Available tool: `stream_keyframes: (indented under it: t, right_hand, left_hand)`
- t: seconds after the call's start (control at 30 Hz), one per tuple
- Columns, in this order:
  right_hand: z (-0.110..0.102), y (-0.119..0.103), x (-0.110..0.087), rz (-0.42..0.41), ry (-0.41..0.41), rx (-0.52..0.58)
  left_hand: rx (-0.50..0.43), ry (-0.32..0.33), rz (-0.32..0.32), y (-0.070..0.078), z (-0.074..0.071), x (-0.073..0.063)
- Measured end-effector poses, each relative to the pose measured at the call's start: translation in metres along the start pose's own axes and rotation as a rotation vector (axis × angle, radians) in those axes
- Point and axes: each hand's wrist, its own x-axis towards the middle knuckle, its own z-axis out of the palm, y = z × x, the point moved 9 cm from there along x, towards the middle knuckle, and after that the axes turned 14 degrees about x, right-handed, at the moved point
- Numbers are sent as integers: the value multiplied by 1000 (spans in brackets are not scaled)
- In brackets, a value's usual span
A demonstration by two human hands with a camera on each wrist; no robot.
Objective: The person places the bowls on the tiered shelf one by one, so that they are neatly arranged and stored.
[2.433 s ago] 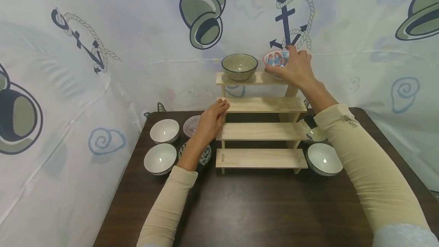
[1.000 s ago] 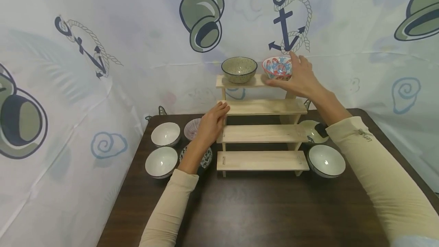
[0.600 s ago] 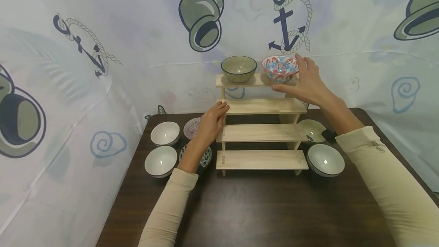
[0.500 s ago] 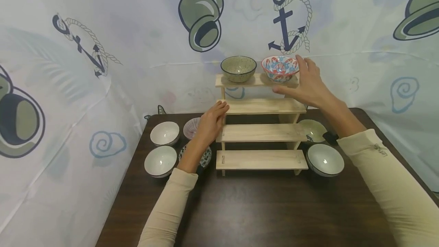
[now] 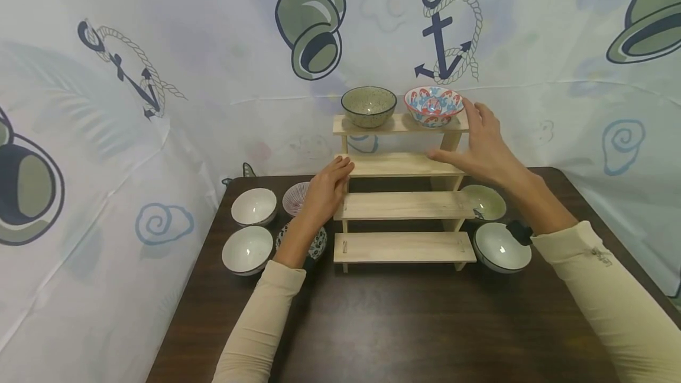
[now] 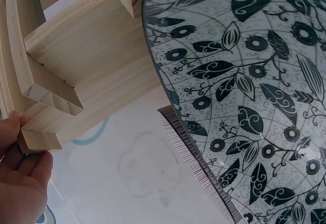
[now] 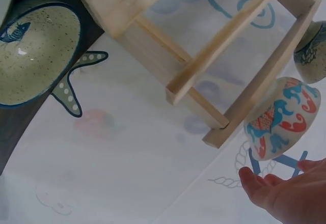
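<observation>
A stepped wooden display stand (image 5: 404, 247) stands on the dark table. My left hand (image 5: 327, 191) grips the left end of its second board from the top; in the left wrist view, thumb and fingers (image 6: 41, 170) pinch that wooden end. On the top board sit a speckled green bowl (image 5: 369, 106) at left and a red-and-blue patterned bowl (image 5: 433, 105) at right. My right hand (image 5: 486, 149) is just right of the patterned bowl, thumb and fingers spread, holding nothing. A gap shows between the fingers and this bowl (image 7: 282, 119) in the right wrist view.
Left of the stand are two white bowls (image 5: 253, 207), a purple striped bowl (image 5: 295, 197) and a black-and-white floral bowl (image 6: 254, 81), partly behind the left arm. At right stand a pale green bowl (image 5: 484, 203) and a white bowl (image 5: 500, 247). A printed cloth (image 5: 213, 105) hangs behind.
My right hand has let go of the red-and-blue bowl on the top board and drawn away to the right and down. My left hand has stayed at the stand.
</observation>
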Motion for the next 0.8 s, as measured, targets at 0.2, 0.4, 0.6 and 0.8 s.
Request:
stream_keyframes:
  t: [0.2,0.4,0.6,0.8]
  right_hand:
    - [1,9,-13,-4,-13,-13]
    - [3,15,-23,-12,-26,-35]
    - [5,19,-33,-23,-25,-56]
    - [6,20,-47,-36,-10,-45]
  left_hand:
    - [7,16,12,0,-1,1]
    - [8,17,14,-1,0,1]
    - [2,15,19,-1,0,1]
    - [2,17,19,-1,1,0]
